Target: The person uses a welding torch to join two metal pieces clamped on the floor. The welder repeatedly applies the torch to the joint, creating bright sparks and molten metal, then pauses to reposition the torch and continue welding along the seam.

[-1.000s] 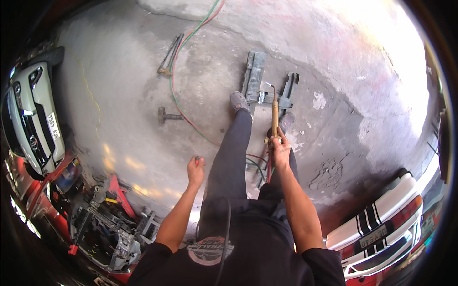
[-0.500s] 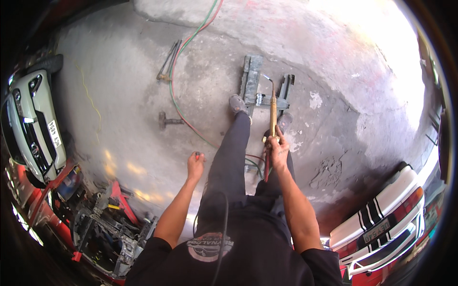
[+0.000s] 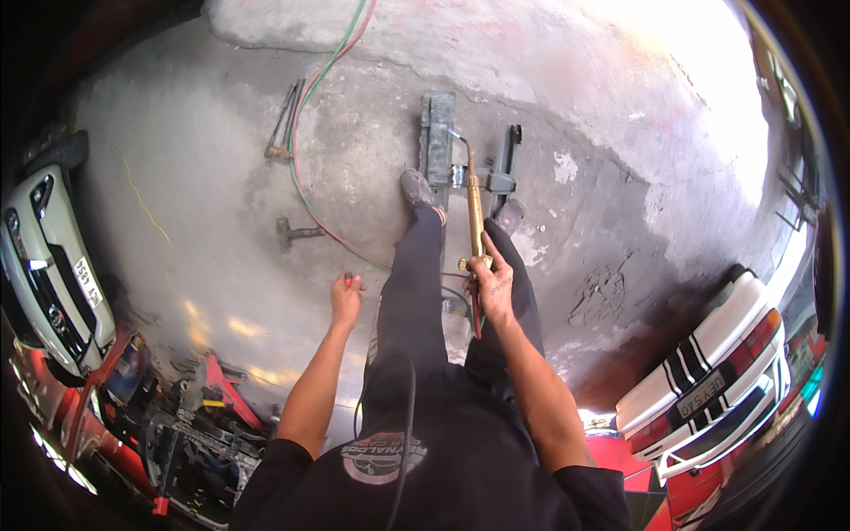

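Observation:
My right hand [image 3: 492,281] is wrapped around the valve end of a brass gas torch [image 3: 475,212]. The torch points away from me, and a small pale flame shows at its bent tip, close to a grey metal bracket [image 3: 436,133] on the floor. That bracket joins a thinner rail on its right by a crosspiece [image 3: 500,182]. Out to the left, apart from the metal, my left hand [image 3: 346,296] is closed on a small red object [image 3: 349,281], mostly hidden by the fingers; its kind cannot be made out. My shoes stand at the bracket's near end.
A hammer [image 3: 297,233] lies on the concrete left of my leg. Red and green hoses [image 3: 303,190] run past it beside a long-handled metal tool [image 3: 281,133]. Car parts [image 3: 190,434] pile up at lower left; a grey car front [image 3: 57,265] and a white car rear [image 3: 708,380] flank me.
The torch tip has shifted from the gap between the rails to the left bracket. The whole view has turned slightly, so the floor things sit further left.

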A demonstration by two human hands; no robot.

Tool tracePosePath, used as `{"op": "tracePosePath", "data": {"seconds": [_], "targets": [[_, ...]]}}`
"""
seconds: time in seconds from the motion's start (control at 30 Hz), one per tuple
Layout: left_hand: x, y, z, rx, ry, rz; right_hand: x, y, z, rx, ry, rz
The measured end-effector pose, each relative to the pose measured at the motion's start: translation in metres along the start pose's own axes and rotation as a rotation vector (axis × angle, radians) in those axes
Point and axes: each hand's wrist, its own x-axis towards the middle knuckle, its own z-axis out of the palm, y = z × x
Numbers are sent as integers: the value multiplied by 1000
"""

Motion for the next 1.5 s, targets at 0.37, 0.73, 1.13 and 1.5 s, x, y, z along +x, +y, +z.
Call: {"op": "tracePosePath", "data": {"seconds": [0.37,0.73,1.13,1.5], "targets": [[-4,-24,-13,-117,48,-54,-8,-20,32,39,-101,80],[-41,-44,-1,-141,187,-88,18,-27,2,-41,-168,53],[-105,-21,95,-240,279,-158,150,36,-97,-170,-100,60],[-106,61,223,331,297,95,286,116,-119,-93,-148,391]]}}
